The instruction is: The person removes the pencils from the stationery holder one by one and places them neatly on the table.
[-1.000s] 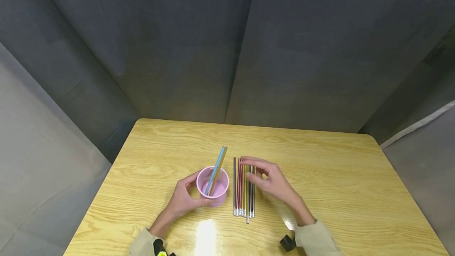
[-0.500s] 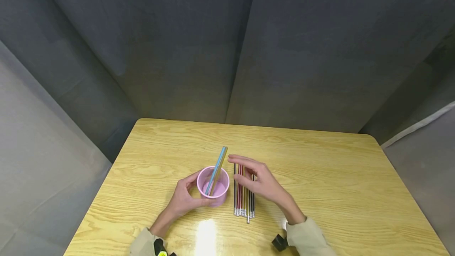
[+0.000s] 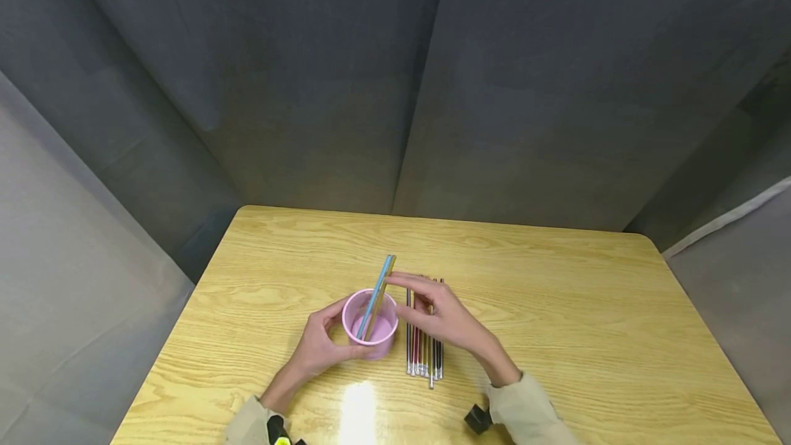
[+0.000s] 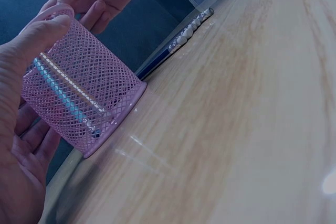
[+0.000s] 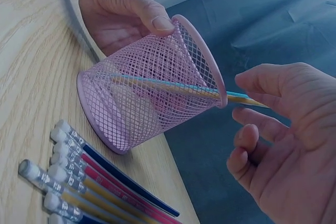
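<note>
My left hand (image 3: 318,349) grips a pink mesh pencil cup (image 3: 384,349) from the left, thumb near the rim and the other fingers round the far side. Inside lean two pencils, a light blue pencil (image 3: 380,281) and a yellow pencil (image 3: 375,311), both rising past the rim. In the head view, my right hand (image 3: 448,318) hovers over a row of pencils, its forefinger overlapping the yellow one. From the right wrist view, thumb and forefinger stand apart at the mouth of the cup (image 5: 152,64), around the jutting pencil ends, with the other fingers loosely bent.
Several pencils (image 3: 425,356) in dark blue, red and yellow lie side by side right of the cup, silver ferrules and white erasers toward me. One sticks out nearer me. The wood-grain table (image 3: 587,307) ends at grey curtains (image 3: 525,122).
My right hand has moved left, from above the pencil row to the pencils standing in the cup. The left hand and the cup have stayed in place.
</note>
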`<act>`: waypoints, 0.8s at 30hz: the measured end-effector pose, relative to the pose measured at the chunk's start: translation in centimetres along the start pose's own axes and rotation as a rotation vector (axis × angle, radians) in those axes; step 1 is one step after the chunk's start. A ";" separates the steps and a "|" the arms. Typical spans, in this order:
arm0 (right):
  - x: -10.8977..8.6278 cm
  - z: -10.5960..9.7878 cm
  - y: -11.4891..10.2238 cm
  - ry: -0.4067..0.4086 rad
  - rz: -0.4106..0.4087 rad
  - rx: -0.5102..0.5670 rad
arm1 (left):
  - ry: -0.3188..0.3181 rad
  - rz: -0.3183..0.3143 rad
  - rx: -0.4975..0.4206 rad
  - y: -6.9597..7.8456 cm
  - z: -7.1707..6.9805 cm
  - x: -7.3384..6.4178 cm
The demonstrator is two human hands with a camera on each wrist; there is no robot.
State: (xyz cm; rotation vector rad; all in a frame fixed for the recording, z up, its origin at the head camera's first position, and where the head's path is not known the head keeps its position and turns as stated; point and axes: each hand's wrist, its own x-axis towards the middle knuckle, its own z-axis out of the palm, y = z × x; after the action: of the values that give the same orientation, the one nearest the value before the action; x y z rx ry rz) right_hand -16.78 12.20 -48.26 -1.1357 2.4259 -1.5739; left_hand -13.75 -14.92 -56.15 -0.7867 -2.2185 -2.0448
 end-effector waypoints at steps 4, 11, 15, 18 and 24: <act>0.1 0.2 0.0 -0.034 0.015 -0.042 | 0.001 -0.003 0.004 0.0 0.0 0.0; 0.0 0.2 -0.6 -0.067 0.048 -0.085 | 0.009 -0.014 0.003 0.1 0.1 -0.1; 0.0 0.2 -0.5 -0.062 0.056 -0.091 | 0.005 -0.015 0.000 0.1 0.0 -0.1; 0.1 0.2 -0.5 -0.047 0.054 -0.094 | 0.003 -0.008 0.003 0.1 0.0 -0.1; 0.1 -0.1 -0.5 -0.020 0.043 -0.077 | 0.000 -0.003 0.002 0.1 0.0 -0.1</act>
State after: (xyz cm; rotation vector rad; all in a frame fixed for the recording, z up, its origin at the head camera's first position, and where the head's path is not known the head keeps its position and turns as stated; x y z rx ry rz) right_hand -16.62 12.09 -47.76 -1.0970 2.5008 -1.4628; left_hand -13.68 -14.95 -56.08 -0.7831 -2.2229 -2.0430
